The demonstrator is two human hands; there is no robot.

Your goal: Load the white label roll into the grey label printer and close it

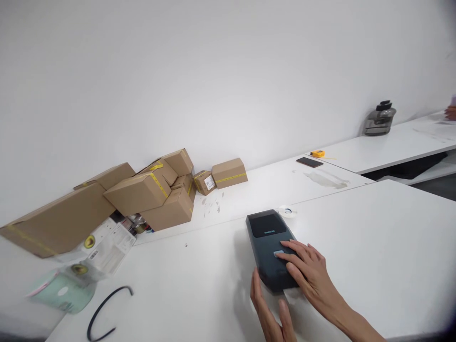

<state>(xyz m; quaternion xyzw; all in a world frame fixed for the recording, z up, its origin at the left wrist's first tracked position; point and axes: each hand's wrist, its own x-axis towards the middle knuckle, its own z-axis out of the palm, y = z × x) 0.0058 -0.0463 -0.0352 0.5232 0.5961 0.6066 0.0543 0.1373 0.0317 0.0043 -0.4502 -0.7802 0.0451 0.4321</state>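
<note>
A dark blue-grey label printer (265, 256) with a glossy black panel at its far end lies on the white table. My right hand (309, 270) rests over its right side, fingers stretched out and apart. One fingertip touches the light-blue button (278, 254) on top. At the near left corner of the printer is my left hand (267, 313), open, its fingers by the side and its thumb apart. Whether it touches the casing is hard to tell. A white strip of paper (294, 295) shows at the near edge. Behind the printer lies a small white roll (287, 212).
Cardboard boxes (142, 190) are piled along the wall at left. Nearer are plastic packaging (110, 242), a mint-green container (66, 290) and a curved black band (96, 313). A phone (309, 162), yellow tape measure (318, 154) and dark clear jug (379, 121) stand at right.
</note>
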